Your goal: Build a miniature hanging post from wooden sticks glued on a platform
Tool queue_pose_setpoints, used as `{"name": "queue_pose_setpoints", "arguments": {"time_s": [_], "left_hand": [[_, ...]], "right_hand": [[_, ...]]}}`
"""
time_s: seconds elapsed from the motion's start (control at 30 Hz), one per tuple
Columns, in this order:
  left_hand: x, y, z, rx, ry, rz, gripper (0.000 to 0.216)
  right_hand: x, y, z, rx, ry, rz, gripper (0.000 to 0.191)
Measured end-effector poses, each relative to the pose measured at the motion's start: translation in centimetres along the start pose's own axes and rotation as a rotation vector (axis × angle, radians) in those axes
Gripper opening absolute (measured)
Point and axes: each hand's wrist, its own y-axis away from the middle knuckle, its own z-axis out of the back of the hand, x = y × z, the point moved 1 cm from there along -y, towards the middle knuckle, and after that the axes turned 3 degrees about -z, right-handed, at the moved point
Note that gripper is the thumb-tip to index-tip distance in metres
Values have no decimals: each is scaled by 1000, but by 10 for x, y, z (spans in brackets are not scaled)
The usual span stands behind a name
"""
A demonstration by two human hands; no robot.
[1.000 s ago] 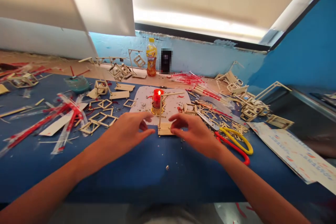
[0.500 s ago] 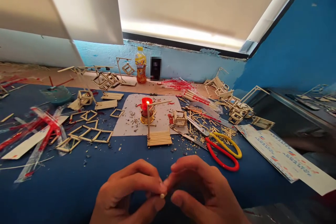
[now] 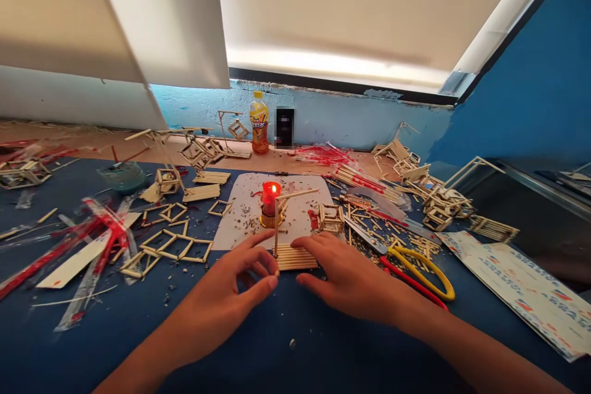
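A small platform of wooden sticks lies on the blue table, with a thin upright post and crossbar at its left end. My left hand is just left of the platform. Its index finger points at the post's foot, and its thumb and other fingers pinch a tiny stick piece. My right hand lies flat with fingers stretched out, and the index tip touches the platform's right edge. A lit red candle burns on a white sheet right behind the post.
Yellow- and red-handled scissors lie right of my right hand. Stick square frames and red-and-clear wrappers litter the left. A stick cube, stick structures, an orange bottle and a printed sheet are also about.
Both hands had pulled back close to me, pinching a small stick piece together. They have now reached forward again to the stick platform, with the right hand flattened beside it.
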Motion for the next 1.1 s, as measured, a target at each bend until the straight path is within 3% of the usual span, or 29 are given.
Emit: {"name": "queue_pose_setpoints", "arguments": {"time_s": [0.17,0.27,0.33,0.37,0.47,0.63,0.87,1.0,1.1], "left_hand": [[-3,-4,-6,-16,-52,-38,20],[-2,-4,-4,-55,-91,-63,23],[-1,-3,-2,-64,-107,-51,24],[-1,-3,0,-66,-110,-43,24],[-1,-2,4,-76,-112,-35,24],[0,-1,9,-39,-132,-31,26],[7,4,18,10,-192,-88,31],[10,6,19,-3,-194,-76,31],[10,5,19,9,-199,-93,29]], "right_hand": [[3,7,9,86,-140,78,47],[-4,6,24,77,-44,96,24],[-20,0,36,-11,58,48,12],[-30,-4,42,-75,89,13,15],[-62,-19,55,-215,142,-63,60],[-88,-25,73,-131,78,-91,47],[-112,-18,89,-211,151,-172,46],[-98,-21,76,-293,246,-43,66],[-82,-35,63,-267,345,48,47]]}}
